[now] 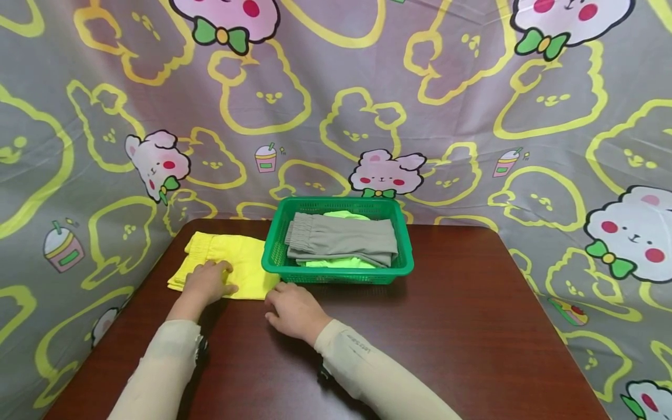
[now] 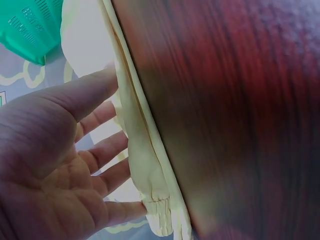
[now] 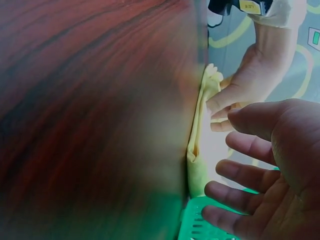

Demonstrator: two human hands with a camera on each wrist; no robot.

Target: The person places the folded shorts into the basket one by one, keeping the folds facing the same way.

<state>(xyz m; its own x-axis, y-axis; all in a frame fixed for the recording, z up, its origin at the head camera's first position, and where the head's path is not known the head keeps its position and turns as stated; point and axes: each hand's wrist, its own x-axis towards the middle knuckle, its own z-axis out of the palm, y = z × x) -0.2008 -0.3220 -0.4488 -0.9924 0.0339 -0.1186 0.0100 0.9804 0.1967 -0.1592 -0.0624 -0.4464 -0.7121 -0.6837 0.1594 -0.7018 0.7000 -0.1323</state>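
A folded yellow garment [image 1: 247,265] with a gathered elastic band lies flat on the table, left of the green basket [image 1: 336,272]. My left hand [image 1: 208,282] rests on its left part, fingers spread and fingertips touching the cloth, as the left wrist view also shows along the garment's folded edge [image 2: 145,145]. Near its right front corner hovers my right hand [image 1: 295,309], fingers slightly bent. In the right wrist view the right hand [image 3: 260,170] holds nothing. Inside the basket a folded grey garment [image 1: 346,236] with an elastic waist lies over a neon green one [image 1: 336,263].
The dark wooden table [image 1: 451,338] has its back edge against a grey patterned curtain [image 1: 462,175]. Curtain cloth also hangs along the left and right sides. The basket's rim stands just beside the yellow garment's right end.
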